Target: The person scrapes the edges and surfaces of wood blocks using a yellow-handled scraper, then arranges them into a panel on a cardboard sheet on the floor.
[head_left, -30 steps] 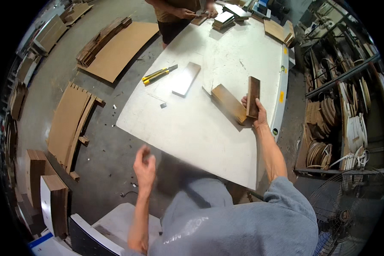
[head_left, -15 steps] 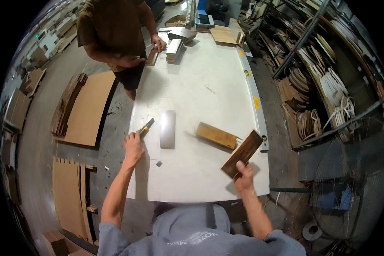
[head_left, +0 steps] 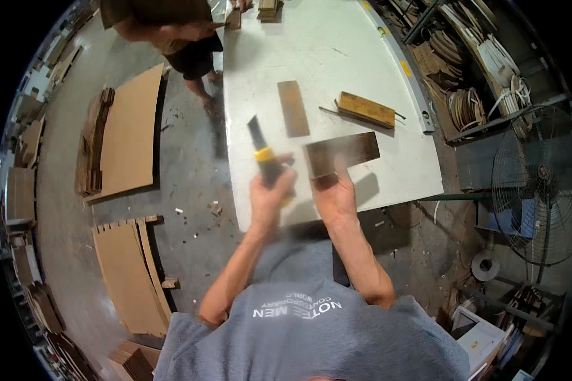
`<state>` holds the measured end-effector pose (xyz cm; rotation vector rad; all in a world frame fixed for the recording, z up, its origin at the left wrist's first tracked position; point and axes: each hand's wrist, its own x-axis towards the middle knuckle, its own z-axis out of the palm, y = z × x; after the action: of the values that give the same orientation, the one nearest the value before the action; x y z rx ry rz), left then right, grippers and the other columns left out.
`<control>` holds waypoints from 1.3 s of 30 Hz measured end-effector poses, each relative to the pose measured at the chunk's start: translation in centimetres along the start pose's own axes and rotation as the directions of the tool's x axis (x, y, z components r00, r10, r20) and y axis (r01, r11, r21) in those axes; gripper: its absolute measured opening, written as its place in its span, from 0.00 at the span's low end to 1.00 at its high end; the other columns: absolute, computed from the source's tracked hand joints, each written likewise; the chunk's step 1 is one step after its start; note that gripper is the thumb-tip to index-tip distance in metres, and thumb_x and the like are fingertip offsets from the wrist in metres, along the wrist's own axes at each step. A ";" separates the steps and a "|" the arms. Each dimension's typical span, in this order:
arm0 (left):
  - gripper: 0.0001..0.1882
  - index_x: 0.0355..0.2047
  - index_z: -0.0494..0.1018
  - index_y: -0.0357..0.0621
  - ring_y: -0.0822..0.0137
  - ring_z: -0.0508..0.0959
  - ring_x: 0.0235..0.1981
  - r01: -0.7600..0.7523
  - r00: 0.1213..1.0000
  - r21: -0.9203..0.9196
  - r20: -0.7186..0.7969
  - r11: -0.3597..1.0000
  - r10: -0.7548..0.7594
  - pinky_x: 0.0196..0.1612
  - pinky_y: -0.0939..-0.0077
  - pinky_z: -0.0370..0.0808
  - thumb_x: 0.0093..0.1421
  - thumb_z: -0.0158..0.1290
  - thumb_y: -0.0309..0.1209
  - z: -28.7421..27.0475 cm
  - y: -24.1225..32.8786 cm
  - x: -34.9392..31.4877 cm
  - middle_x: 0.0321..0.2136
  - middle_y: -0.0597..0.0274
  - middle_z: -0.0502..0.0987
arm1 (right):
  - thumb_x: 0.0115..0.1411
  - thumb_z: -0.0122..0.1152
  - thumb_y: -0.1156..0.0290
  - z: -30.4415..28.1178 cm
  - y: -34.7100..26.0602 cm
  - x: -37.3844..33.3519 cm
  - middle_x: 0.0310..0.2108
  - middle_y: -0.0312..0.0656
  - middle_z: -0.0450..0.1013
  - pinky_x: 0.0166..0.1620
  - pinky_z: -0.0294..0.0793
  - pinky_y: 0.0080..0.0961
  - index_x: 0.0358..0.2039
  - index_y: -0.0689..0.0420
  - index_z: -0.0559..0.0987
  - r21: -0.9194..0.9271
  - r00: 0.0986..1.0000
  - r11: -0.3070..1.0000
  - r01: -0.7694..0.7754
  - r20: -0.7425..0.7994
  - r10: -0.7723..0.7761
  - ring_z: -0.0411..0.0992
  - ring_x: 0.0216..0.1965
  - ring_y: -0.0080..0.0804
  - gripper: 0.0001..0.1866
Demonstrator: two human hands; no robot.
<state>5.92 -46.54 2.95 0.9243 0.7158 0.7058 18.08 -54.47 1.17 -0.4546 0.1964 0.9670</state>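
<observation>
We see a white table [head_left: 362, 38]: thin brown strip [head_left: 293, 108] mid-top, yellow-brown block [head_left: 366, 109] just right of it, fan [head_left: 540, 184] off its right edge, cardboard sheets [head_left: 132, 130] on floor left.

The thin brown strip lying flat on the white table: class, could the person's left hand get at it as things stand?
Probably not at once: the left hand already grips a yellow-and-black knife, though the table between it and the strip looks bare.

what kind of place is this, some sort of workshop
Most likely a small woodworking or board-cutting workshop: a large white worktable with cut wooden pieces on it, brown boards stacked on the concrete floor, and shelves holding coils of edging strip beside an industrial fan.
</observation>
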 end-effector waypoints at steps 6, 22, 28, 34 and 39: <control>0.21 0.48 0.78 0.34 0.72 0.77 0.32 0.110 0.986 0.047 -0.132 0.993 -0.103 0.36 0.75 0.74 0.58 0.65 0.34 -1.6 0.0 -1.2 0.36 0.61 0.81 | 0.70 0.57 0.59 1.2 4.0 -1.2 0.45 0.39 0.76 0.52 0.71 0.32 0.53 0.60 0.75 -0.378 0.992 0.926 -0.013 -0.120 -0.035 0.72 0.47 0.32 0.19; 0.14 0.40 0.71 0.40 0.72 0.73 0.24 0.185 0.968 -0.445 -0.073 0.876 -0.241 0.27 0.75 0.75 0.61 0.63 0.31 -5.1 -2.0 -3.6 0.25 0.65 0.72 | 0.61 0.67 0.71 5.7 -2.7 -1.3 0.59 0.45 0.69 0.63 0.66 0.35 0.70 0.61 0.60 -0.700 0.839 0.563 0.439 0.543 0.022 0.65 0.63 0.33 0.40; 0.17 0.49 0.71 0.33 0.75 0.69 0.24 0.323 0.927 -0.650 0.072 0.688 -0.368 0.26 0.81 0.70 0.64 0.59 0.30 -4.3 -4.6 -3.2 0.26 0.62 0.71 | 0.55 0.73 0.75 6.1 -3.4 -0.2 0.59 0.48 0.68 0.58 0.72 0.31 0.71 0.59 0.58 -0.654 0.741 0.529 0.541 0.668 0.067 0.67 0.61 0.34 0.46; 0.24 0.57 0.69 0.32 0.79 0.67 0.22 0.368 0.905 -0.612 0.063 0.700 -0.421 0.25 0.85 0.69 0.66 0.58 0.35 -2.8 -4.7 -4.1 0.26 0.63 0.71 | 0.57 0.72 0.71 3.9 -3.1 1.2 0.56 0.48 0.71 0.53 0.74 0.29 0.70 0.62 0.58 -0.686 0.778 0.492 0.537 0.628 0.026 0.71 0.56 0.33 0.44; 0.28 0.58 0.69 0.34 0.77 0.70 0.20 0.413 0.855 -0.454 -0.106 0.790 -0.508 0.23 0.83 0.72 0.66 0.59 0.42 0.2 -4.5 -4.0 0.23 0.66 0.73 | 0.60 0.67 0.62 1.2 -3.7 4.6 0.55 0.48 0.73 0.53 0.76 0.30 0.64 0.65 0.67 -0.845 0.877 0.332 0.420 0.472 0.091 0.74 0.52 0.37 0.35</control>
<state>4.83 -51.67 -0.04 0.2494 0.9082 0.4912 23.64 -52.26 1.68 -1.2949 -0.9280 0.8579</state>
